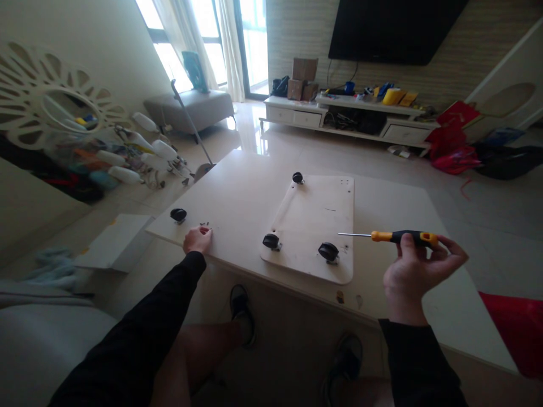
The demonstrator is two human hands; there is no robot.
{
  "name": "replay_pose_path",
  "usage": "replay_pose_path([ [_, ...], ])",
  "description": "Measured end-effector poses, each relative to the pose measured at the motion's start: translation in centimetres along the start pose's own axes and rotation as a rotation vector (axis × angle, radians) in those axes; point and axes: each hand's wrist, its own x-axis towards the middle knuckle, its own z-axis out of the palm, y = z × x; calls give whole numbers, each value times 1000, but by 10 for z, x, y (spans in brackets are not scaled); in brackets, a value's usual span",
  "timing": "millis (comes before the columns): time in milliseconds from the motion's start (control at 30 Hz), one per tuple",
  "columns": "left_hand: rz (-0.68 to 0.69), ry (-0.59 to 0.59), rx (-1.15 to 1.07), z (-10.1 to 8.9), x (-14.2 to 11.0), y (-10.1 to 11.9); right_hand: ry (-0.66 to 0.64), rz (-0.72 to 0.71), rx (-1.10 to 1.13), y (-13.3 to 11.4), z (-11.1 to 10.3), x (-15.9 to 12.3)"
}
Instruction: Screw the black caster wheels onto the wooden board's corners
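Observation:
My right hand [418, 265] holds a yellow-and-black screwdriver [405, 237] level, its thin shaft pointing left over the board. On the table my left hand [198, 239] has its fingers drawn together beside a few tiny dark screws [202, 224]; whatever is between the fingertips cannot be made out. A pale board [314, 220] with rounded corners lies flat on the table. Fixed to it are three black casters: one at the far left corner [297, 177], one at the near left [270, 242] and one at the near right [328, 252]. Another caster [178, 215] lies loose near my left hand.
The white table [241, 186] spans the middle, with my legs and shoes below its near edge. A white box [114, 243] is on the floor at left. Beyond are a grey bench [186, 110] and a low TV cabinet [305, 116]. Red bags [453, 152] lie at right.

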Motion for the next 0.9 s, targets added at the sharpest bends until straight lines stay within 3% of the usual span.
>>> replay_pose_path([
  [100,-2,12,8,3,1,0,62,41,136,-8,3,-4],
  [367,3,37,18,6,1,2,74,34,241,-25,7,-11],
  [900,32,60,-9,9,2,0,48,56,232,-23,5,-13],
])
